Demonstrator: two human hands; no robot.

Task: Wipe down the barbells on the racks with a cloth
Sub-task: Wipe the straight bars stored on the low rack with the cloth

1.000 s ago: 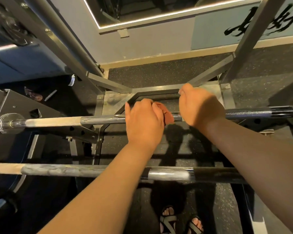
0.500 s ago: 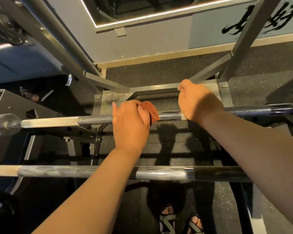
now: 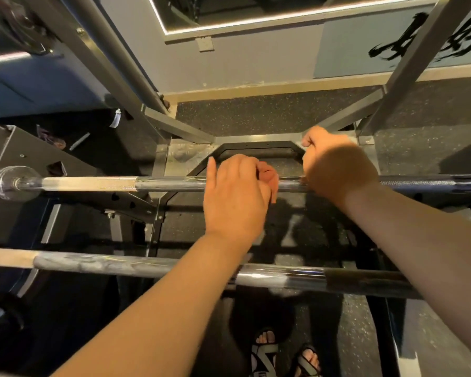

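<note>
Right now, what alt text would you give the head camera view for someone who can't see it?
A person's left hand grips an orange cloth on the upper barbell, and the right hand holds the same bar beside it. A second barbell lies nearer, with sandalled feet on the floor below.

One wide-angle camera on the person's head looks forward and steeply down from close above the upper barbell crossing mid-frame, with sandalled feet at bottom centre and the wall along the top.
</note>
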